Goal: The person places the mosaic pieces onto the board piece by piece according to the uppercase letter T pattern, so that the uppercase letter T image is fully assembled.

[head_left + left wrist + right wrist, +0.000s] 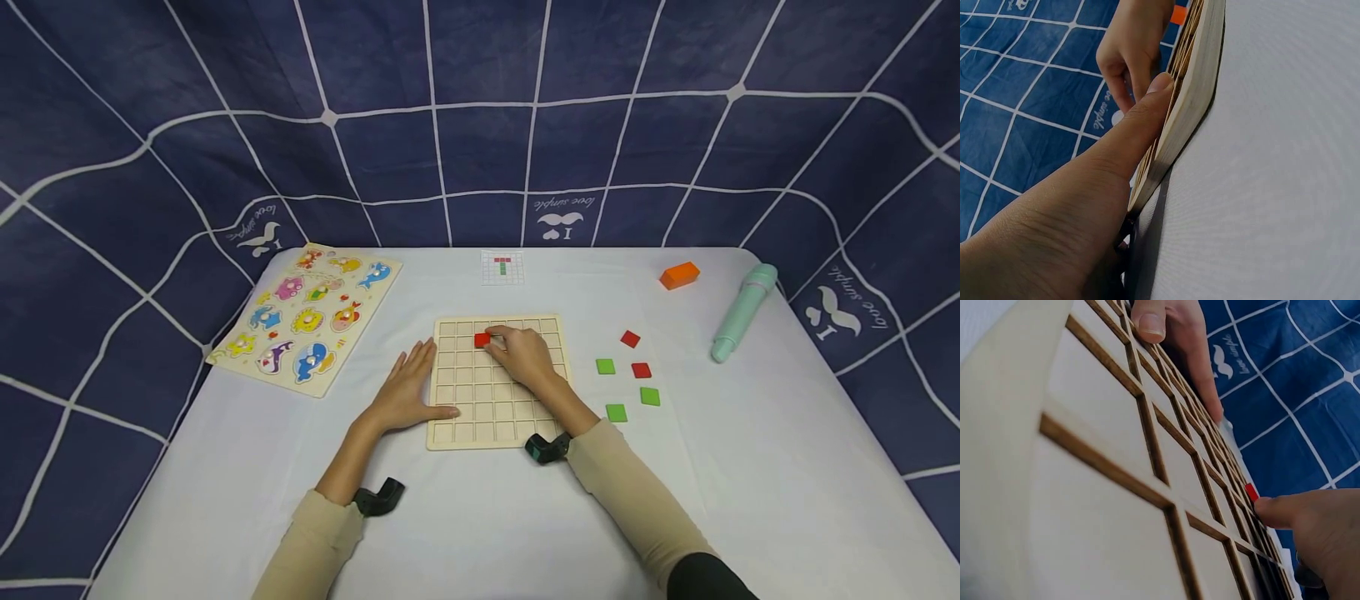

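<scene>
A wooden grid board (pixel 461 421) lies on the white table. My right hand (pixel 522 357) pinches a red square tile (pixel 482 340) between thumb and fingers, over the upper part of the grid. In the right wrist view the thumb touches the edge of that red tile (pixel 1251 492); whether it sits inside a cell I cannot tell. Spread out at the board's left edge, my left hand (pixel 405 392) rests with its thumb on the board, as the left wrist view also shows. To the right lie loose red tiles (pixel 641 370) and several green tiles (pixel 649 396).
Behind the board is a small card (pixel 502 268) printed with a red and green T on a grid. A knob puzzle (pixel 307 321) with sea animals lies at left. An orange block (pixel 679 276) and a mint-green cylinder (pixel 742 315) are at right.
</scene>
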Action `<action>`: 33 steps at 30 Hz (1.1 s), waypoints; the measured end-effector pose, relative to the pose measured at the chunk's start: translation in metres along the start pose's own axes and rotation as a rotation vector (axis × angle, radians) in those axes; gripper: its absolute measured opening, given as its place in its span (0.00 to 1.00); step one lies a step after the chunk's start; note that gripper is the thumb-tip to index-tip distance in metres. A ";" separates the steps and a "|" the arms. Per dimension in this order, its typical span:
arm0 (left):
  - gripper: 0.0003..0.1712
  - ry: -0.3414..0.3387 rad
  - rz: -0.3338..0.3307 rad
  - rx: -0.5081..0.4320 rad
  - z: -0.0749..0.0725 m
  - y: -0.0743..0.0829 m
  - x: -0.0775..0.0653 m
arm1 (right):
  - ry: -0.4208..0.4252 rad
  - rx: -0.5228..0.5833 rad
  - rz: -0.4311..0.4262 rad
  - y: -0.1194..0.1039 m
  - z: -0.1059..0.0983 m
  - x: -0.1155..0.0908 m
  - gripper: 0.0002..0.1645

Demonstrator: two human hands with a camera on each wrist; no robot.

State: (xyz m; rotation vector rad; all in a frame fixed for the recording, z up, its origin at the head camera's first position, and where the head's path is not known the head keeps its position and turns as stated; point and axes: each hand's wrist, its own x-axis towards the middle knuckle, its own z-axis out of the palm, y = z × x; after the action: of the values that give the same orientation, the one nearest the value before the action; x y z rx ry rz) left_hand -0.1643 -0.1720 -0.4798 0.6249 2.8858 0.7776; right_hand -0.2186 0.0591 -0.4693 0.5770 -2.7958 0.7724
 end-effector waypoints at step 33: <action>0.73 -0.009 -0.016 0.023 0.001 -0.001 0.000 | 0.087 0.050 0.096 0.047 -0.038 -0.035 0.24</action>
State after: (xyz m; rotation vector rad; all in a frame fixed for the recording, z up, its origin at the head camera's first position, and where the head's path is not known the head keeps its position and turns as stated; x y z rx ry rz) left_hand -0.1648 -0.1722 -0.4813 0.6061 2.8914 0.7387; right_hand -0.2040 0.1278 -0.4678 0.4087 -2.7477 0.8665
